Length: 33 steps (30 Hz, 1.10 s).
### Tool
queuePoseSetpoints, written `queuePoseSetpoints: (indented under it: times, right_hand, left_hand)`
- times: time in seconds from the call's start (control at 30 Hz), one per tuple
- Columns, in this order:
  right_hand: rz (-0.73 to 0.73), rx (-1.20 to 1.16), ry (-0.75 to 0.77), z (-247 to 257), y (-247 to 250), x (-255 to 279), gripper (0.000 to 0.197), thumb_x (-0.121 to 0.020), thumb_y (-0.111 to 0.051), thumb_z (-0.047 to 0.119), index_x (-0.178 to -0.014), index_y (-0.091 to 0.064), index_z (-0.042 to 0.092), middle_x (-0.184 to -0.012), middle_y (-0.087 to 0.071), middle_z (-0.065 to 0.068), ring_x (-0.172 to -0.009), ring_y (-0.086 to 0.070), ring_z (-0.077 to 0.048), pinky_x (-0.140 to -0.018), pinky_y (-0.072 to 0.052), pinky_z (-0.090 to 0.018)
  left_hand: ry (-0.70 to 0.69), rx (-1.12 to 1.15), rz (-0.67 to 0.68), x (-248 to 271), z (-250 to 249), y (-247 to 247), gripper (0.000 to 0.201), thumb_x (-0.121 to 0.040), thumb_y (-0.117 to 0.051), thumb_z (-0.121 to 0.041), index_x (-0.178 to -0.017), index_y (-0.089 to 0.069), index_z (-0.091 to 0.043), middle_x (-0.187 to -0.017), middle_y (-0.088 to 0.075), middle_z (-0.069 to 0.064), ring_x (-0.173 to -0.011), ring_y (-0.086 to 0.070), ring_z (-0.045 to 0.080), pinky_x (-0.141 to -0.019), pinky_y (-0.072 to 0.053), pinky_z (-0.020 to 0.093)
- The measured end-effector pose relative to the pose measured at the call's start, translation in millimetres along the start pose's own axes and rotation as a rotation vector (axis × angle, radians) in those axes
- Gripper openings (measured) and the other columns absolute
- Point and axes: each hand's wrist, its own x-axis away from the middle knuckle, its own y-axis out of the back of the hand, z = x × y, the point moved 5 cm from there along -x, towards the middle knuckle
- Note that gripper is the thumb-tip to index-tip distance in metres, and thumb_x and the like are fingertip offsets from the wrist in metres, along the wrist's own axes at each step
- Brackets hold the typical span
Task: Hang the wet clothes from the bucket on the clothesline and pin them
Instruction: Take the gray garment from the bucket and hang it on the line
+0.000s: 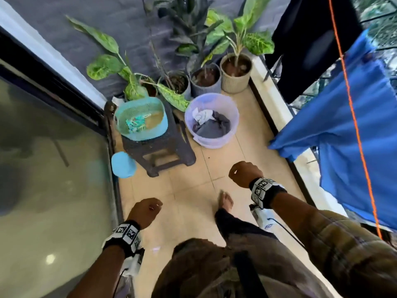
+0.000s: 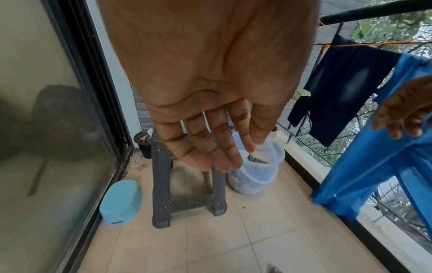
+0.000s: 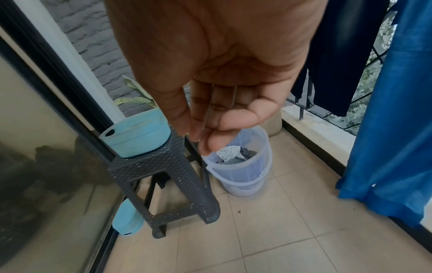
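Nearest you, your left hand (image 1: 144, 212) hangs over the tiles (image 1: 193, 190) with its fingers (image 2: 211, 147) straight and relaxed, holding nothing. A little farther and to the right, your right hand (image 1: 243, 174) is also empty, its fingers (image 3: 224, 118) loosely bent toward the palm with the thumb alongside. At far right the blue cloth (image 1: 348, 130) hangs over the orange line (image 1: 352, 112), just beside your right hand. Farther on, the dark stool (image 1: 161, 151) stands left of centre with the teal basket (image 1: 140, 119) on top, pegs (image 1: 135, 123) lying inside it. Just right of the stool, the bucket (image 1: 211, 119) sits on the floor with grey and white clothes (image 1: 211, 123) in it. Beyond that, potted plants (image 1: 214, 61) line the far wall, and a dark garment (image 1: 311, 44) hangs on the line at far right.
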Motion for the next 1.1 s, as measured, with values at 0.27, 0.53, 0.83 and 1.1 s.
queuePoseSetpoints:
  times: [0.27,0.53,0.83,1.1]
  right_hand:
    - [0.037,0.011,-0.068,-6,70,-108,0.018,-0.082,-0.058,0.039,-0.095,-0.070,0.036,-0.110,-0.067,-0.001,-0.102,-0.062,-0.028,-0.077,-0.044,-0.027]
    - [0.106,0.045,-0.141,-6,102,-219,0.021,-0.080,-0.056,0.044,-0.095,-0.069,0.038,-0.115,-0.065,0.003,-0.104,-0.062,-0.025,-0.085,-0.047,-0.030]
    - [0.254,-0.001,-0.040,23,106,-316,0.020,-0.087,-0.059,0.035,-0.102,-0.072,0.031,-0.119,-0.068,-0.001,-0.109,-0.063,-0.026,-0.094,-0.049,-0.033]
    - [0.327,0.219,0.212,47,44,-440,0.029,-0.095,-0.052,0.026,-0.117,-0.067,0.013,-0.127,-0.063,-0.013,-0.117,-0.056,-0.033,-0.094,-0.046,-0.036]
  left_hand:
    - [-0.139,0.081,-0.033,-122,-83,43,0.051,-0.076,-0.044,-0.057,-0.095,-0.074,-0.021,-0.100,-0.074,0.002,-0.091,-0.068,0.024,-0.085,-0.053,0.036]
    - [-0.151,0.182,0.045,-257,-139,51,0.010,-0.087,-0.061,-0.019,-0.092,-0.070,-0.019,-0.093,-0.070,0.003,-0.072,-0.061,0.012,-0.078,-0.048,0.026]
    - [-0.075,0.222,0.099,-339,-135,34,0.021,-0.088,-0.062,-0.017,-0.088,-0.062,-0.038,-0.098,-0.072,-0.001,-0.091,-0.068,0.021,-0.090,-0.054,0.043]
    - [-0.031,0.330,-0.011,-418,-126,-14,0.021,-0.093,-0.062,-0.009,-0.112,-0.068,-0.015,-0.106,-0.069,-0.004,-0.092,-0.062,0.012,-0.086,-0.044,0.023]
